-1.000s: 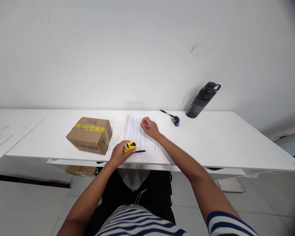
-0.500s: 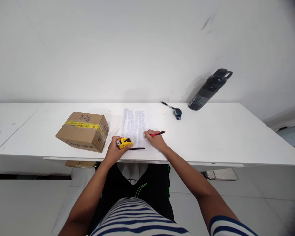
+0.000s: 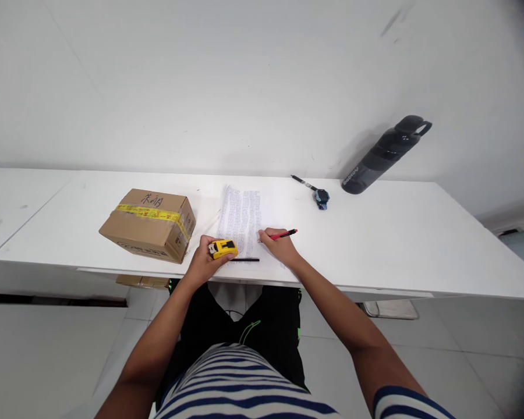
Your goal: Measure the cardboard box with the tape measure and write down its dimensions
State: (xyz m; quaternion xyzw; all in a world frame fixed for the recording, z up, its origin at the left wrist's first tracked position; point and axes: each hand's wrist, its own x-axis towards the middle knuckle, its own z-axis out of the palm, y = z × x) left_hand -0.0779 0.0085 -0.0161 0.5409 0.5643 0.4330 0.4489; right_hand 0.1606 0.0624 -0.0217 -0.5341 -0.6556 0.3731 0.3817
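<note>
My left hand (image 3: 203, 261) is wrapped round a yellow and black tape measure (image 3: 224, 248) over the lower left of a sheet of paper (image 3: 241, 212). Dense lines of writing cover the sheet, which lies flat on the white table. My right hand (image 3: 282, 247) grips a red pen (image 3: 284, 234) at the sheet's right edge; the pen's black end points up to the right, and its tip is hidden by my fingers. A thin black stick-like object (image 3: 245, 259) lies just below the writing, its left end close to my left hand.
A taped cardboard box (image 3: 148, 224) sits on the table (image 3: 397, 244) to the left. Towards the back lie a dark watch (image 3: 321, 198) and a black pen (image 3: 303, 182). A dark bottle (image 3: 382, 156) stands farther right near the wall.
The whole view has tilted and shifted slightly. Both hands keep their holds on the tape measure and the red pen, and nothing else has clearly moved on the table.
</note>
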